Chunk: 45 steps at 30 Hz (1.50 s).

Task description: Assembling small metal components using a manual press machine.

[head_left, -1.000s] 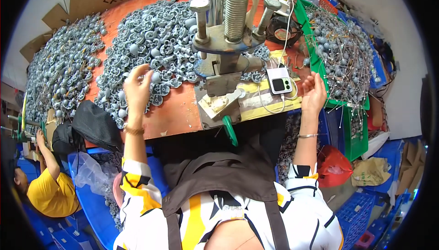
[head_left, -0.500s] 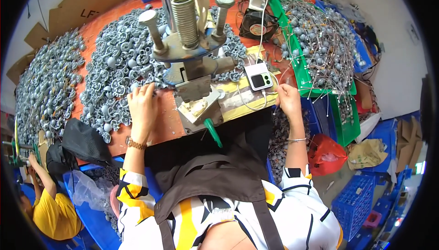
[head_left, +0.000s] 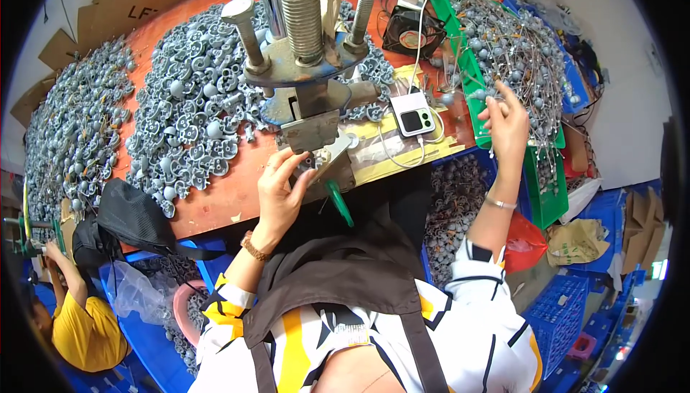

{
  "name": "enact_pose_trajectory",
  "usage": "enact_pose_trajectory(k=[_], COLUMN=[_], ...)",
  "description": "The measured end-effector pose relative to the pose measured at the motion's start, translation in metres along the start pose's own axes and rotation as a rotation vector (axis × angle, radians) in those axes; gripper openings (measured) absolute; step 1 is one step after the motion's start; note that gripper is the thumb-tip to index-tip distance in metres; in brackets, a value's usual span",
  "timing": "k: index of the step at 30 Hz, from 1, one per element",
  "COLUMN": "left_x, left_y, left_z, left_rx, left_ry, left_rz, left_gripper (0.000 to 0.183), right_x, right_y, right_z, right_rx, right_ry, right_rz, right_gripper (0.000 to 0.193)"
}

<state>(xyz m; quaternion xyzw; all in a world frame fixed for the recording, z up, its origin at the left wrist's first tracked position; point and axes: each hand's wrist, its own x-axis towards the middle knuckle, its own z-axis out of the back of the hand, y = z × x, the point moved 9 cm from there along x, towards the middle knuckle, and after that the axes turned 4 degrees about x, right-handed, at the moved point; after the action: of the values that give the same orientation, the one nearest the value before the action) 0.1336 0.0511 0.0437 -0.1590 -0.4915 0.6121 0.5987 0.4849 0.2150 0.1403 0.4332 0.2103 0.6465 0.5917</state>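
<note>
My left hand is at the base of the press, thumb and fingers closed about a small grey plastic part. That part sits at the pale fixture block, just below the metal press head. A green handle sticks out from the base toward me. My right hand is raised at the near-left side of a green tray. Its fingers are curled together by grey balls on thin wire stems; what lies between the fingertips is too blurred to make out.
Loose grey clip-like parts are heaped left of the press, with stemmed balls farther left. A white device with a cable and a black fan stand to the right. A person in yellow sits at the lower left.
My left hand has moved right from the edge of the grey heap to the press fixture. My right hand has risen and moved right, from beside the white device to the green tray.
</note>
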Motion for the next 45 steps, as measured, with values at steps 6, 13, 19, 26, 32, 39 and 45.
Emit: enact_pose_trajectory(k=[6,13,19,26,32,39,45], left_x=[0.005,0.001,0.038,0.034,-0.022,-0.031,-0.026], left_y=[0.003,0.014,0.030,0.045,0.069,0.034,0.028], left_z=[-0.014,0.004,0.053,0.047,0.016,0.005,0.005], left_rx=[0.194,0.092,0.824,1.039,-0.823,-0.865,-0.832], left_ry=[0.012,-0.099,-0.265,-0.173,-0.176,-0.162,-0.127], left_rz=[0.030,-0.028,-0.121,-0.173,0.594,0.588,0.517], left_gripper=[0.020,0.023,0.013,0.008,0.017,0.019,0.017], right_x=[0.025,0.010,-0.043,-0.086,-0.156,-0.160,-0.162], right_y=[0.014,0.040,0.091,0.078,0.075,0.097,0.110], right_z=[0.010,0.022,0.033,-0.071,-0.160,-0.170,-0.162], right_rx=[0.827,0.939,1.161,0.585,0.613,0.444,0.444], right_ry=[0.152,0.262,0.316,0.372,0.779,0.505,0.525], right_rz=[0.207,0.477,0.559,0.318,-0.001,0.274,0.388], right_gripper=[0.023,0.022,0.014,0.017,0.015,0.020,0.020])
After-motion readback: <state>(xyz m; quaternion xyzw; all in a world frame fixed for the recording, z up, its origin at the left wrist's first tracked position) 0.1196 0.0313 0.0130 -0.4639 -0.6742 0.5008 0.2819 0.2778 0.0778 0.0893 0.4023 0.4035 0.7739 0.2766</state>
